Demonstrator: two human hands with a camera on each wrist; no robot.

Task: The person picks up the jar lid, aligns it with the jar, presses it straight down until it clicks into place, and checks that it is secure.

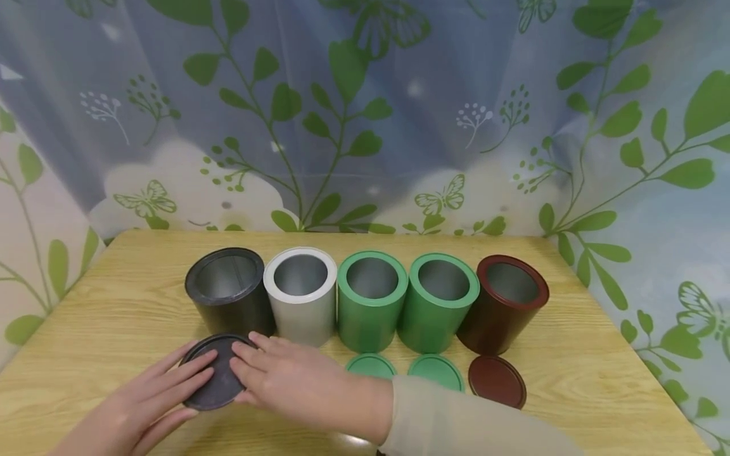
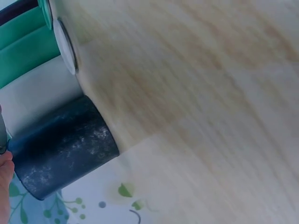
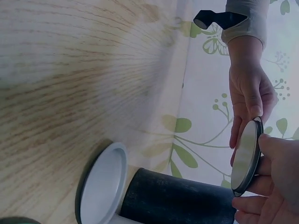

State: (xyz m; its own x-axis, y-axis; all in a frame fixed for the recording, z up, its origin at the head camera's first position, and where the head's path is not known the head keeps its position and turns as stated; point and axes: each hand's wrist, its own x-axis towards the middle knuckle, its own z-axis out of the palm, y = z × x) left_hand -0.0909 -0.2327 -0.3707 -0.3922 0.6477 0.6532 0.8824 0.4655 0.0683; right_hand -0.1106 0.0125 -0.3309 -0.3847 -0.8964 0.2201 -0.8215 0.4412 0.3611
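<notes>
Between both hands is a black round lid (image 1: 221, 386), held up off the table in front of the black can (image 1: 236, 310). My left hand (image 1: 145, 402) pinches its left edge, fingers lying across the top. On the opposite edge my right hand (image 1: 302, 377) grips it with thumb and fingers, as the right wrist view also shows. The lid's pale underside (image 3: 245, 156) faces that camera. Standing upright, the black can has its round mouth uncovered. A white lid (image 3: 105, 186) lies on the table, hidden behind my right hand in the head view.
Right of the black can stand a white can (image 1: 305, 313), two green cans (image 1: 371, 323) and a dark red can (image 1: 490, 323), side by side and uncovered. Green lids (image 1: 436, 372) and a dark red lid (image 1: 497, 382) lie before them. A patterned curtain (image 1: 365, 126) hangs behind the table.
</notes>
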